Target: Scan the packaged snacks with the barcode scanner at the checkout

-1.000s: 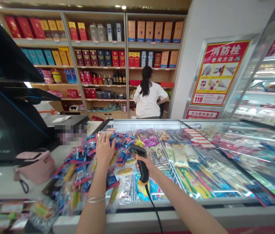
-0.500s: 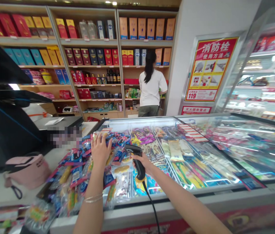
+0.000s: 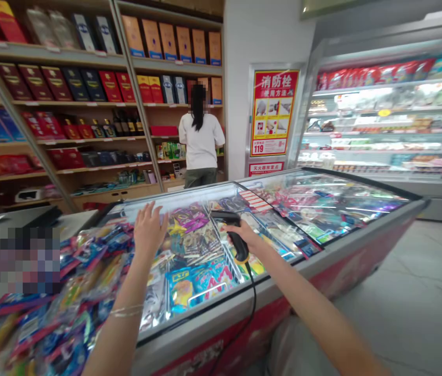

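My right hand [image 3: 244,236] grips a black barcode scanner [image 3: 232,230] by its handle, its cable hanging down over the front of the chest freezer [image 3: 323,256]. My left hand [image 3: 148,231] hovers with fingers spread just above the freezer's glass lid, at the right edge of a heap of colourful snack packets [image 3: 68,292]. A thin bracelet sits on my left wrist. Frozen treats in bright wrappers show through the glass under both hands.
A person in a white shirt [image 3: 200,141] stands with their back to me at wooden shelves of boxed goods [image 3: 88,94]. A red fire-hydrant poster [image 3: 274,112] hangs on the white pillar. An open refrigerated display [image 3: 393,120] lines the right wall, with grey floor before it.
My view has swung right, so the checkout screen and pink bag have left the picture. My left hand has lifted off the snack packets and opened. The scanner stays in my right hand.
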Available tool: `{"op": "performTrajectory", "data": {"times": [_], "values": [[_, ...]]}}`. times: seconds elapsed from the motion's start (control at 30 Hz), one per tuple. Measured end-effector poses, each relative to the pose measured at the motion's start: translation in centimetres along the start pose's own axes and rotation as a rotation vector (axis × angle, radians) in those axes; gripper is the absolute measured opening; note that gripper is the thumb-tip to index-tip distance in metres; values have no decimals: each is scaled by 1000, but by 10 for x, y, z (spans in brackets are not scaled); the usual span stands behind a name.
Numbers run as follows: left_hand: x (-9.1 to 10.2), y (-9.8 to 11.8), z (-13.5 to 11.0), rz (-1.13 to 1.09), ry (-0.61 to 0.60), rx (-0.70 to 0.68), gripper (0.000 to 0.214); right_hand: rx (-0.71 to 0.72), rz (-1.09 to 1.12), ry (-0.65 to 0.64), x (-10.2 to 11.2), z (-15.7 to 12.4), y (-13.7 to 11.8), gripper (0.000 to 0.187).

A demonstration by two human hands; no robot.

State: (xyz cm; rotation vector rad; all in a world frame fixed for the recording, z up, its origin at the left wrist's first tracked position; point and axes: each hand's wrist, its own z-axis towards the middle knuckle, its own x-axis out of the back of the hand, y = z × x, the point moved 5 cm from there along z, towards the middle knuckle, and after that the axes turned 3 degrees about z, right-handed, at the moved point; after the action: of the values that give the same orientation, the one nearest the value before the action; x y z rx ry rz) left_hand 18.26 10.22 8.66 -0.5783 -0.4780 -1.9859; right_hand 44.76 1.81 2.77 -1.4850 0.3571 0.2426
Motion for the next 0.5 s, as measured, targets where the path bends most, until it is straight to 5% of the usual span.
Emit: {"op": "performTrajectory", "data": {"times": [0.33, 0.5], "values": [[-135, 261, 23, -269, -292, -349, 36, 87, -39, 398, 203, -63, -68, 27], [-187, 359, 17, -388, -443, -452, 40, 42, -51, 543, 280, -83, -74, 20]]}}
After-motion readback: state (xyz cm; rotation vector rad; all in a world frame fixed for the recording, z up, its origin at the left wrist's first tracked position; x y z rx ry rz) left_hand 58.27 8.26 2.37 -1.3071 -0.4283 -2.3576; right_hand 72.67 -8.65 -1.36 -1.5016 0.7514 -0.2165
